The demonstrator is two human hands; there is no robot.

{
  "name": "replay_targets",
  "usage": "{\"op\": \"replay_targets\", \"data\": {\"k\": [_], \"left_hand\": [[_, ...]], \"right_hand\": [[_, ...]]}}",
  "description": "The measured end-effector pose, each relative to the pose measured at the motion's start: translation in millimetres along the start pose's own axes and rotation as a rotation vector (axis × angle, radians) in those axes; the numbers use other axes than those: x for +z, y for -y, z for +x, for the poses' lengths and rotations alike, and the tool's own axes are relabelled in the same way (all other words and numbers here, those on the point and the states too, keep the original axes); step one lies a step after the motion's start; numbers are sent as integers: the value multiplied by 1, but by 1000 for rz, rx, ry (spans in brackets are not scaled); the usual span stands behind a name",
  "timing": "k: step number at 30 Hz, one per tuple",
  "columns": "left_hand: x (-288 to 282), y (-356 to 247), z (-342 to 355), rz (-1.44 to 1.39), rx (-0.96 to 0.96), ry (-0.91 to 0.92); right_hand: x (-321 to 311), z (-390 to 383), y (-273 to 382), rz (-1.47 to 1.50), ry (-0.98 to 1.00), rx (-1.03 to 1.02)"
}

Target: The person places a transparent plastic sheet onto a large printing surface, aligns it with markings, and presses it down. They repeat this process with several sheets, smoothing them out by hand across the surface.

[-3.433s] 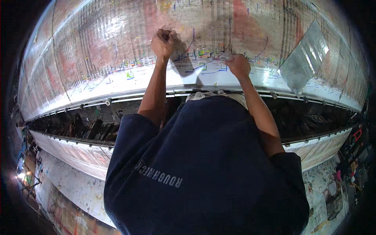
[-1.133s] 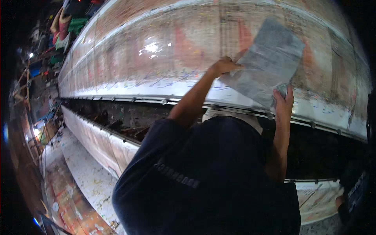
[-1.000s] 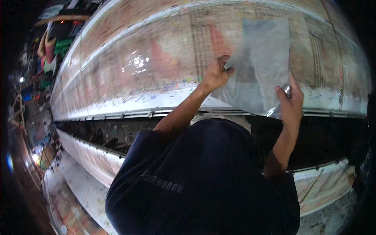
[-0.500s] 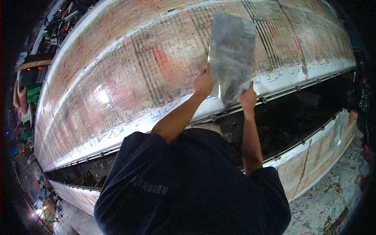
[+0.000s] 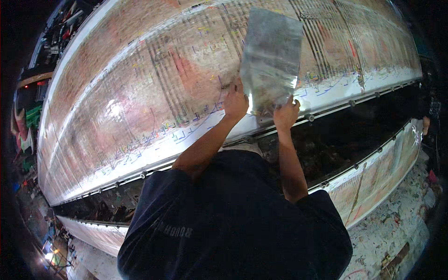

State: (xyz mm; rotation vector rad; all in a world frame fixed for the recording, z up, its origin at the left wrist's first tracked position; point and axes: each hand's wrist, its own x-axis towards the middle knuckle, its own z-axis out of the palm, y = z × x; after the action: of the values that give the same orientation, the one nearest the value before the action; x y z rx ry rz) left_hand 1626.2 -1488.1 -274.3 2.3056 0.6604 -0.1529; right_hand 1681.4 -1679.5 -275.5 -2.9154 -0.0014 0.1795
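A thin grey, slightly see-through sheet (image 5: 273, 51), seemingly plastic, is held up in front of me over a long stained table (image 5: 140, 88). My left hand (image 5: 236, 103) grips the sheet low on its left edge, fingers closed. Close to its lower right corner, my right hand (image 5: 286, 114) pinches the sheet, knuckles toward me. The sheet's lower part bows between the two hands and catches bright light. Its far end rises over the dark stripes on the table top. Whether the sheet touches the table I cannot tell.
Along the table's near edge runs a rail with several round knobs (image 5: 309, 117). A dark gap parts it from a second stained table (image 5: 373, 182) at the lower right. Scraps litter the pale floor (image 5: 387, 242). Clutter and a bright lamp (image 5: 49, 256) are at the left.
My right hand has shifted left, nearer my left hand, and the sheet's lower end bends differently. The sheet has moved slightly left and away; my view has shifted a little too.
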Motion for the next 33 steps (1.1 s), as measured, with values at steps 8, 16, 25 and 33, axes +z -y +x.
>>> {"op": "replay_targets", "data": {"k": [8, 16, 25, 33], "left_hand": [[-3, -3, -1, 251, 186, -220], [9, -33, 64, -618, -101, 546], [-59, 28, 183, 362, 425, -32], [-435, -4, 249, 789, 476, -595]], "right_hand": [[-20, 7, 23, 215, 38, 124], [-33, -11, 79, 402, 34, -321], [34, -15, 12, 292, -45, -514], [40, -13, 50, 135, 107, -463]]}}
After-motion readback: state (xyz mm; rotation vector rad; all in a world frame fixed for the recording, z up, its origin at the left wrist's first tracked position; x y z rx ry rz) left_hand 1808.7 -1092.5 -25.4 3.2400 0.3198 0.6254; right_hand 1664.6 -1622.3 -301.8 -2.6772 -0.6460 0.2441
